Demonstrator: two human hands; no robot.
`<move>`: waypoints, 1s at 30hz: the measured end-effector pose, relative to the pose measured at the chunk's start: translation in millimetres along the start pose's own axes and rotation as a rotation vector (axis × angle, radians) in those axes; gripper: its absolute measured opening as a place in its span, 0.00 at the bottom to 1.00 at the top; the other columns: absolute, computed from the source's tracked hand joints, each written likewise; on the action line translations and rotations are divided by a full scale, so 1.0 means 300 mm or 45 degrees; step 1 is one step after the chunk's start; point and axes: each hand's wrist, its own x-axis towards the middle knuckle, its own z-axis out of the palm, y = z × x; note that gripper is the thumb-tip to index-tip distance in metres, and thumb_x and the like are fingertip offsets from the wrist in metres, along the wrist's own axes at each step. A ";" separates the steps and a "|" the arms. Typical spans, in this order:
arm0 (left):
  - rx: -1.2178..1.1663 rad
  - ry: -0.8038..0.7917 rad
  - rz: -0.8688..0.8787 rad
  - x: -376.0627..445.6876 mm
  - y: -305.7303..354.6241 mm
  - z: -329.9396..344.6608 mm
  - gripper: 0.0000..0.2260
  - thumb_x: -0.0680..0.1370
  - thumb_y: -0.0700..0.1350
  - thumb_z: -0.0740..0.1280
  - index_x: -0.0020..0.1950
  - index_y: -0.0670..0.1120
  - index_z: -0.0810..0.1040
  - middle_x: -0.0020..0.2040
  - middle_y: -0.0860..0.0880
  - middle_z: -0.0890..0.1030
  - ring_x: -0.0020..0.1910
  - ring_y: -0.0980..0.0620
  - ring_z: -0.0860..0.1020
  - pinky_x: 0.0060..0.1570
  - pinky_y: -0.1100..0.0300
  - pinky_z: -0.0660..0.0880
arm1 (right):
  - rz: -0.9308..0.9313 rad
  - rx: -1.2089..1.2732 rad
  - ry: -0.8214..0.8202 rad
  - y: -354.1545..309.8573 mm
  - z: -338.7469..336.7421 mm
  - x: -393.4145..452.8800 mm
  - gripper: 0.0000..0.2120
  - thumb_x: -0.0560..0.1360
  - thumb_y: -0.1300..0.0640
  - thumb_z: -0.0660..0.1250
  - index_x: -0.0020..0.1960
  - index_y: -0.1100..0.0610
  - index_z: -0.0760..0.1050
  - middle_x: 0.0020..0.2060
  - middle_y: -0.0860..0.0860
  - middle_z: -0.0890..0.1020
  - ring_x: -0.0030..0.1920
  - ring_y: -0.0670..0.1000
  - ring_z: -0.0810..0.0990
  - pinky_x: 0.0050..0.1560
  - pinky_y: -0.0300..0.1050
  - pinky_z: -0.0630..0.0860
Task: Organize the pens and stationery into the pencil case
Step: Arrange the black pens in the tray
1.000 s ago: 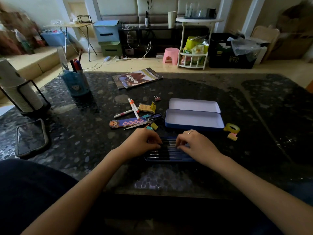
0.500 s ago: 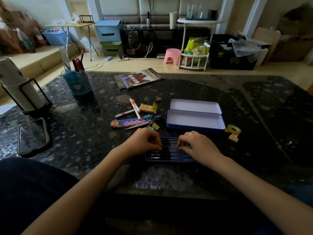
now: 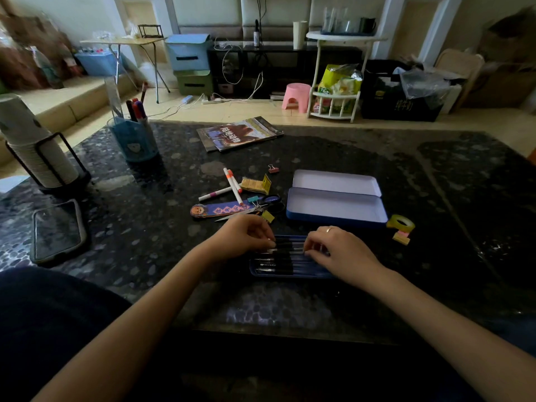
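A shallow blue tray (image 3: 290,272) holding several black pens (image 3: 285,252) lies at the near edge of the dark table. My left hand (image 3: 243,236) pinches the left end of a pen in the tray. My right hand (image 3: 339,253) has its fingers curled on the pens' right ends and hides that part of the tray. Just beyond stands the open blue pencil case (image 3: 336,207), with nothing in it. To its left lie white markers (image 3: 233,187), a bookmark (image 3: 214,210), scissors (image 3: 266,203) and a yellow box (image 3: 256,184). Tape (image 3: 401,223) and sticky notes (image 3: 401,238) sit to its right.
A phone (image 3: 58,230) lies at the left, behind it a stack of paper cups in a black holder (image 3: 32,146). A blue pen cup (image 3: 135,139) and a magazine (image 3: 239,134) stand farther back. A small binder clip (image 3: 273,169) lies near the case lid.
Both hands stay over the pen tray and only their fingers have shifted slightly among the pens. Nothing else on the table has moved.
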 end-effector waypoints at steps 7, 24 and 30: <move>0.026 -0.117 -0.051 -0.003 0.001 -0.039 0.11 0.68 0.39 0.75 0.48 0.46 0.79 0.44 0.50 0.81 0.41 0.59 0.80 0.45 0.66 0.77 | 0.019 -0.016 -0.013 -0.002 -0.003 0.002 0.04 0.76 0.53 0.67 0.50 0.48 0.77 0.45 0.43 0.76 0.48 0.44 0.73 0.49 0.42 0.73; 0.464 0.002 -0.074 0.002 -0.024 0.022 0.12 0.75 0.52 0.67 0.37 0.50 0.68 0.36 0.52 0.73 0.34 0.56 0.69 0.35 0.63 0.67 | 0.107 0.050 -0.123 0.009 -0.024 0.004 0.03 0.75 0.53 0.68 0.48 0.48 0.77 0.45 0.43 0.77 0.45 0.42 0.75 0.49 0.44 0.78; 0.592 0.049 0.013 0.007 -0.046 0.021 0.11 0.77 0.51 0.66 0.38 0.50 0.68 0.36 0.52 0.73 0.36 0.53 0.72 0.38 0.57 0.70 | 0.082 0.022 -0.131 0.009 -0.019 0.007 0.04 0.75 0.48 0.68 0.48 0.46 0.76 0.43 0.42 0.77 0.44 0.42 0.75 0.48 0.44 0.77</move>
